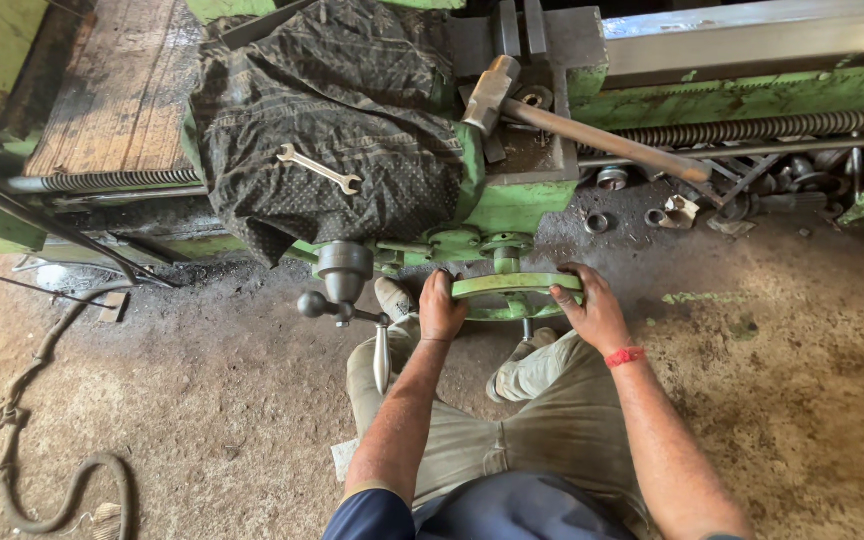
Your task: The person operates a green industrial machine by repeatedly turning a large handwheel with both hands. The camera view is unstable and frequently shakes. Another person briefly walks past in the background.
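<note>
Clearance, as we find it: our left hand (pixel 441 308) and right hand (pixel 592 312) fill both sides of the handwheel (pixel 512 287); its near rim between them is free. Left of it a ball-ended lever (pixel 340 308) juts out, crowding that approach. Above, cloth (pixel 332 130) with spanner (pixel 319 168), and a hammer (pixel 572 125), occupy the machine top. Open floor (pixel 802 380) lies right; a hose (pixel 42 440) crosses it left.

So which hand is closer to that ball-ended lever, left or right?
Left. The left hand grips the green handwheel on the side next to the ball-ended lever; the right hand grips the wheel's far side.
</note>
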